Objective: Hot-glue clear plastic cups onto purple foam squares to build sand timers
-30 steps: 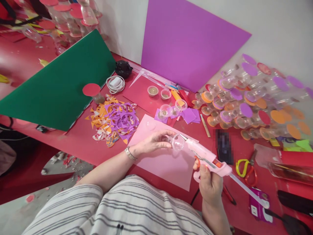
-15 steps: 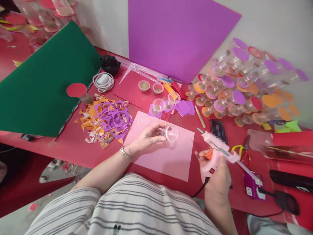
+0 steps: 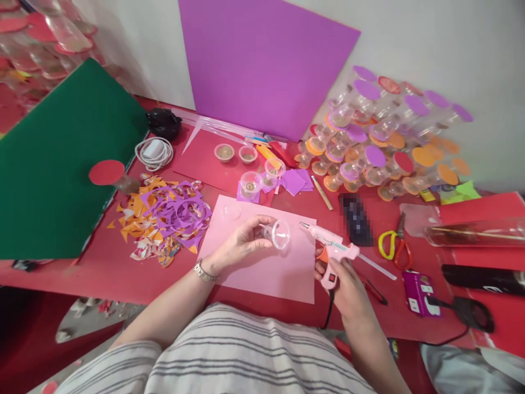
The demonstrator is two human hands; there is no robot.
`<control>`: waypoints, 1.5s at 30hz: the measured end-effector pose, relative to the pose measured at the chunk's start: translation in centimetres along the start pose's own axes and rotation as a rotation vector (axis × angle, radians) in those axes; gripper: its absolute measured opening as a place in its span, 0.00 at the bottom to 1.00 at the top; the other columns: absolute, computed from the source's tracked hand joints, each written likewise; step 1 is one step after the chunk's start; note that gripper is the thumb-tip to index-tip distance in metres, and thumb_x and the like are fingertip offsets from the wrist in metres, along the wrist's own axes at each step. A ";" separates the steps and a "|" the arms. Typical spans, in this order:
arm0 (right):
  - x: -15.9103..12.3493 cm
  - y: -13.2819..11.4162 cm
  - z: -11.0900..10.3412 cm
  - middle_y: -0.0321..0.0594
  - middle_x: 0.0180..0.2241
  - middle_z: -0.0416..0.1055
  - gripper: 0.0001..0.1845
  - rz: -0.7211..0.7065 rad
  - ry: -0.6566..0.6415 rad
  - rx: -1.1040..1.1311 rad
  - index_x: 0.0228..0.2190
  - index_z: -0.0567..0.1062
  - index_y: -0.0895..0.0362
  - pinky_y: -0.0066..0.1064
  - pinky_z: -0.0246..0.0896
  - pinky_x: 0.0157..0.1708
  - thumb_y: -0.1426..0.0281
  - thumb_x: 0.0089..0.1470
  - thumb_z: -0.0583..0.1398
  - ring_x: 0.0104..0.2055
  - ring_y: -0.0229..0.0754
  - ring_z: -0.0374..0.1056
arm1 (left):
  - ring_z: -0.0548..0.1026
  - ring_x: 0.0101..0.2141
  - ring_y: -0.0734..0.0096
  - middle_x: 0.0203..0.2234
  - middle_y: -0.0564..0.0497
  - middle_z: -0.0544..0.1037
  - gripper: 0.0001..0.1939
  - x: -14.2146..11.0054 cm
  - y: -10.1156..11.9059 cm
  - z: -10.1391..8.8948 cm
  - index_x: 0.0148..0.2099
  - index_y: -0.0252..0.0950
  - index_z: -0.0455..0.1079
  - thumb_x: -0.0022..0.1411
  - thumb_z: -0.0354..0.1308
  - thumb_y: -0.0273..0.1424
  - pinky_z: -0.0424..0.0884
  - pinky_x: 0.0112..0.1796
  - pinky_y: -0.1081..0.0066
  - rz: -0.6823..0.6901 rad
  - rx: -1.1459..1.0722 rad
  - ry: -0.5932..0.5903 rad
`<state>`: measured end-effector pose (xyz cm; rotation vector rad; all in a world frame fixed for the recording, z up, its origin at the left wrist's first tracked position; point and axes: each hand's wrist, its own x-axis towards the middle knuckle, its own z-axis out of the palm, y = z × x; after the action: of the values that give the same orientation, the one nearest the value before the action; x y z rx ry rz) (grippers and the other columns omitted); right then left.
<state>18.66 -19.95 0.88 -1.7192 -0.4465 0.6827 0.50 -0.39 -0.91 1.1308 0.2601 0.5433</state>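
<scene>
Over a pink sheet point(image 3: 262, 268), my left hand point(image 3: 246, 239) grips a small clear plastic cup point(image 3: 281, 234), its mouth tipped toward the right. My right hand point(image 3: 340, 279) is wrapped round the handle of a pink glue gun point(image 3: 334, 246), fingers at its orange trigger. The metal nozzle points left at the cup, a short gap away from it. A glue stick point(image 3: 379, 267) juts from the gun's back end. Another clear plastic piece point(image 3: 231, 211) lies on the sheet's far left corner.
Paper scraps point(image 3: 172, 213) lie left, near a green board point(image 3: 61, 175). Small cups of brown material point(image 3: 224, 153) and purple squares point(image 3: 293, 182) sit behind. Joined clear cups point(image 3: 381, 142) are stacked at back right. Yellow-and-red-handled pliers point(image 3: 396, 243) and a purple power box point(image 3: 420, 294) lie right.
The glue gun has moved left toward the cup and turned more level. My left hand has tilted the cup so its mouth faces the gun. The whole view has shifted somewhat.
</scene>
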 end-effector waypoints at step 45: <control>19.6 -5.0 9.8 0.55 0.50 0.71 0.31 -0.515 -0.242 -1.350 0.54 0.69 0.59 0.48 0.64 0.52 0.61 0.52 0.68 0.54 0.60 0.69 | 0.77 0.37 0.69 0.39 0.49 0.81 0.21 -0.4 2.2 1.0 0.46 0.42 0.78 0.49 0.76 0.34 0.73 0.38 0.73 -0.206 -0.429 0.182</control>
<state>27.41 0.74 0.15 -2.5582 -1.7276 0.1367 0.04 -0.69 1.43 0.6306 0.3919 0.4892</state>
